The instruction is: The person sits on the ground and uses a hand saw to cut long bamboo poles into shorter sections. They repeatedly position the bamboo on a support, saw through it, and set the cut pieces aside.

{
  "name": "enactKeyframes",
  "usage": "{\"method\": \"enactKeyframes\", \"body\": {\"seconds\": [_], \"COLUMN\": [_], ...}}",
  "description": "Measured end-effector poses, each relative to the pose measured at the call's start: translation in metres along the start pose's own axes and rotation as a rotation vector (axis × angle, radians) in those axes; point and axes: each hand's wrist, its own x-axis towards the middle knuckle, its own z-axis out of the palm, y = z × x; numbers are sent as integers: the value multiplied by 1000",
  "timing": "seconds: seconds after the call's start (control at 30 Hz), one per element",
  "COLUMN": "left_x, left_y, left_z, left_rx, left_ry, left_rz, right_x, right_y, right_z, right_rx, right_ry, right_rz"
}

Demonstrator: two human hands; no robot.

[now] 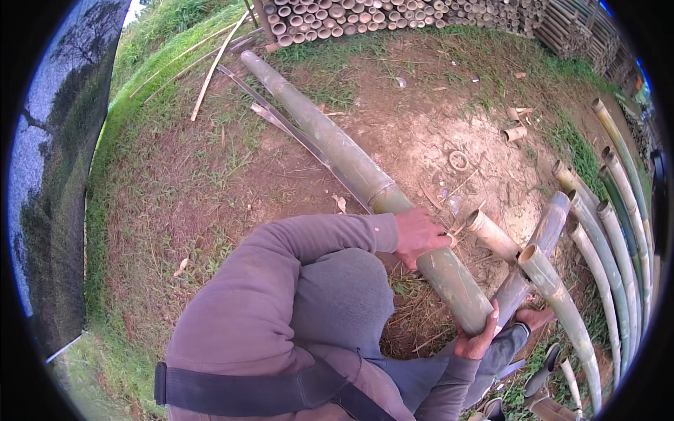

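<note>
A long thick green bamboo pole [337, 144] runs diagonally from the far left to my lap side on the right. My left hand [420, 237] lies across the pole past a node ring, its fingers wrapped over the upper side. At the near end, my right hand [479, 338] cups the pole's end from below, thumb up along the rim. Some of its fingers are hidden behind the bamboo. Just beyond this end, a thick greyish bamboo piece [549, 228] slants past, with shorter cut bamboo [495, 235] resting against it.
Several upright bamboo poles [607, 274] stand along the right. A stack of cut bamboo [393, 17] lines the far side. Split strips [281, 123] lie left of the long pole. A bamboo ring [458, 161] and scraps lie on pale dusty soil. My bare foot [537, 317] is at right.
</note>
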Motion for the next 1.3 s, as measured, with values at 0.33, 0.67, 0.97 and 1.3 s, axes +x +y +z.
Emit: {"method": "enactKeyframes", "body": {"seconds": [0.33,0.67,0.97,1.3], "left_x": [-151,-130,-190,-476], "left_y": [-160,-161,-81,-29], "left_z": [42,111,147,151], "left_rx": [-1367,-2129,-2162,-1545], "left_ry": [1733,1517,1684,2333], "left_rz": [-1201,-817,-775,-1285], "right_x": [-28,-7,65,65], "right_y": [31,68,42,103], "right_z": [5,-51,-101,182], "right_rx": [104,24,-2,-370], "right_ry": [85,44,31,-492], "right_rz": [130,6,104,234]}}
